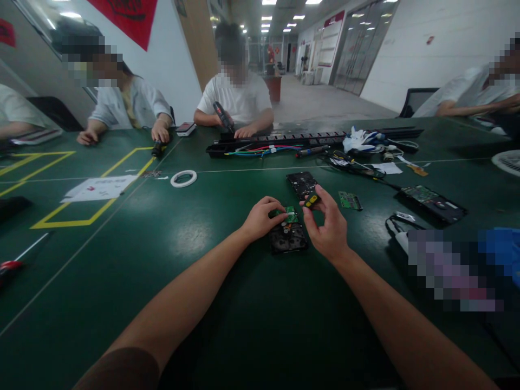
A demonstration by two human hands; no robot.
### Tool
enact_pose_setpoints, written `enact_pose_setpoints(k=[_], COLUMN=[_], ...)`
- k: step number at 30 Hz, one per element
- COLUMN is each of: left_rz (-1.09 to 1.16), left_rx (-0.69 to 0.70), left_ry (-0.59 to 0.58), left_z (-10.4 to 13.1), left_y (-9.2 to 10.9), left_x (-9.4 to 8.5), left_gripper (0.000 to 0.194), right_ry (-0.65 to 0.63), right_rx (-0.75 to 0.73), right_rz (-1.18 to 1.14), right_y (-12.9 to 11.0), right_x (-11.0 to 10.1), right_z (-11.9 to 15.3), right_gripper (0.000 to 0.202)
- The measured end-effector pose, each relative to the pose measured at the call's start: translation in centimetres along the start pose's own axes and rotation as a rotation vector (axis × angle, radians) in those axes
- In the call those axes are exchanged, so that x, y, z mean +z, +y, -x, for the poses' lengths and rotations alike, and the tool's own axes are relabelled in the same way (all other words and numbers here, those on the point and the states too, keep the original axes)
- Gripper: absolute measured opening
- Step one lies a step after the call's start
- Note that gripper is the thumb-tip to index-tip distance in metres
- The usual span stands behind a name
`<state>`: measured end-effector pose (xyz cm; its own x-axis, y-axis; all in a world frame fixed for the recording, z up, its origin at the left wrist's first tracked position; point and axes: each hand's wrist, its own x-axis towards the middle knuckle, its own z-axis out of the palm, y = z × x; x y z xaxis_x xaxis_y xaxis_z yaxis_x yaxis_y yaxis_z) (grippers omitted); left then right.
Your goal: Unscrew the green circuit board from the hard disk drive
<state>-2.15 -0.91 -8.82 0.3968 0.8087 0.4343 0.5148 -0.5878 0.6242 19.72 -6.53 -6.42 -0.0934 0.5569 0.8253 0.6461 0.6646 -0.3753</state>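
In front of me on the green table lies a hard drive with a small green circuit board at its far end. My left hand has its thumb and fingers closed on the left edge of that board. My right hand pinches a short black-and-yellow screwdriver just right of the board; its tip cannot be made out. Behind the hands sits a second dark hard drive, partly covered by the right fingers. A loose green circuit board rests to the right.
Farther right are another hard drive with a cable and a blurred-out item. A long black rail with wires and white gloves spans the back. A tape roll, paper and red-handled screwdriver lie left. Several people sit around.
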Motion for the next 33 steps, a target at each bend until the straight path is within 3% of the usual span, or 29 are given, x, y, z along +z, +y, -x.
enact_pose_setpoints(k=[11, 33], left_rz=[0.039, 0.073], left_rx=[0.025, 0.017], left_ry=[-0.004, -0.030], left_z=[-0.1, -0.3], left_y=[-1.3, -1.1], left_x=[0.3, -0.1], left_gripper=[0.009, 0.009], right_ry=[-0.007, 0.031], right_rx=[0.006, 0.005], right_rz=[0.036, 0.029], right_y=[0.2, 0.0], right_x=[0.0, 0.0], right_z=[-0.1, -0.3], right_gripper=[0.072, 0.071])
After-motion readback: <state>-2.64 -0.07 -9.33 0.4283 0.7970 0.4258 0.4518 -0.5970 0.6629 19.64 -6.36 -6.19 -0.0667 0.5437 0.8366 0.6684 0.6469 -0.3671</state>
